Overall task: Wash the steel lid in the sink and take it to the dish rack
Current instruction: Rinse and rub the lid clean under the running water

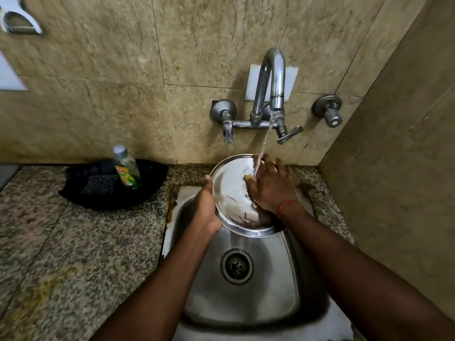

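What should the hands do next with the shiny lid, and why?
Probably turn the steel lid with the left hand, which grips its rim. The water from the tap lands only near the lid's top, where the right hand presses flat, so the lower part likely needs rinsing.

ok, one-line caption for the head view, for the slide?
Left hand grips the lid by its rim over the sink; right hand lies flat on its face under the running tap.
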